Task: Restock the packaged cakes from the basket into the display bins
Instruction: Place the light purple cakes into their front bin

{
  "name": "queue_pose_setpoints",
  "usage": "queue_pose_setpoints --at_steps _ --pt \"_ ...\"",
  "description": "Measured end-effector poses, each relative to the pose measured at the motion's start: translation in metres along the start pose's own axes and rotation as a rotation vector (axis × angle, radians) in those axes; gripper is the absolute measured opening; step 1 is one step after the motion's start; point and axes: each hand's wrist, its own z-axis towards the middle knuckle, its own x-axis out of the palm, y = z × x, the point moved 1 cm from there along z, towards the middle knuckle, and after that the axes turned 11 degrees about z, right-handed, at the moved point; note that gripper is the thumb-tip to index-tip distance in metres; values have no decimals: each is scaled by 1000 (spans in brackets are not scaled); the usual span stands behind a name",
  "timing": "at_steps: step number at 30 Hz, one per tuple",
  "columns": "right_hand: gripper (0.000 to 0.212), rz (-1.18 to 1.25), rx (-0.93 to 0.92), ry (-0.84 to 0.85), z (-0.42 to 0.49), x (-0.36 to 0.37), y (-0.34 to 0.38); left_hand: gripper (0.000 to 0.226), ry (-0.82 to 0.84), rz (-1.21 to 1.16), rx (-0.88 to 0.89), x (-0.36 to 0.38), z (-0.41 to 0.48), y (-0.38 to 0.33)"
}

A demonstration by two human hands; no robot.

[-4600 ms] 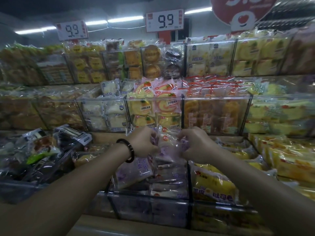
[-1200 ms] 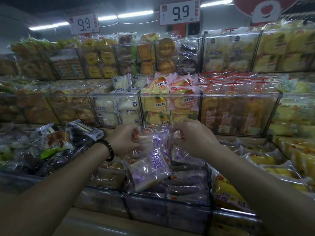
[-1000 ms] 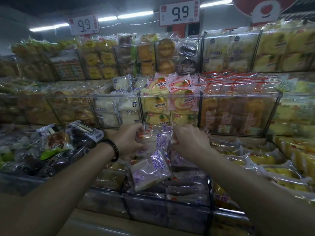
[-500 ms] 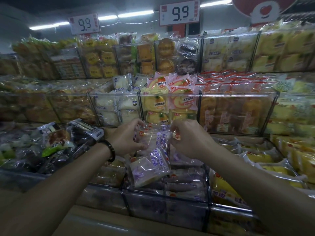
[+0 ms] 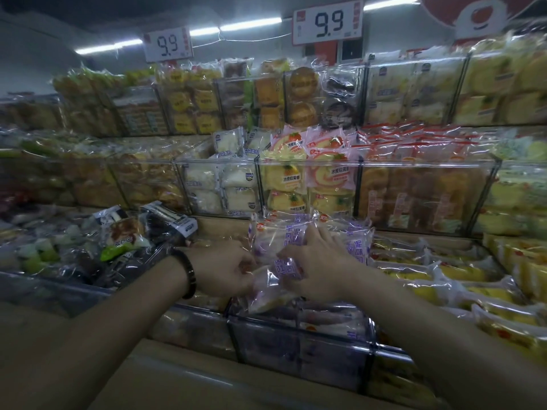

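Both my hands are over the clear front display bin that holds purple-printed cake packs. My left hand, with a dark bead bracelet on the wrist, grips the left edge of a purple cake pack that lies tilted on top of the bin's stack. My right hand holds the same pack from the right, its fingers curled over the wrapper. Two more purple packs stand upright just behind my hands. The basket is out of view.
Left of this bin lies a bin of dark and green-wrapped pastries. Yellow cake packs fill the bins to the right. Behind, a raised tier of clear bins holds white, yellow and pink packs, with 9.9 price signs above.
Both hands have come down and closer together onto the tilted purple pack. The purple packs they held upright now stand behind them in the bin.
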Motion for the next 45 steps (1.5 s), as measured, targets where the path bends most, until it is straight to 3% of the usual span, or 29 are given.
queue_pose_setpoints --at_steps 3,8,12,17,24,30,37,42,45 --pt "62 34 15 -18 -4 1 2 38 36 -3 -2 0 0 -2" --pt "56 228 7 -166 -15 -1 7 48 -2 -209 -27 -15 -1 -5" --pt "50 389 97 -305 -17 1 5 46 -142 -356 -53 -27 9 -1" --pt "40 488 123 -358 -18 8 0 46 -313 -267 -81 -17 27 -2" --pt "46 440 162 -370 -4 19 2 51 -179 -338 -137 -4 34 0" --pt "47 428 160 -347 4 21 2 57 -237 -240 -158 2 33 2" --pt "56 553 137 -361 -7 -8 -18 63 -147 -227 -157 -10 24 5" --pt "24 562 126 -303 -22 -39 -38 48 -238 -107 -166 -36 20 -1" --pt "8 588 137 -277 -39 -60 -56 34 -288 -109 -40 -61 22 -28"
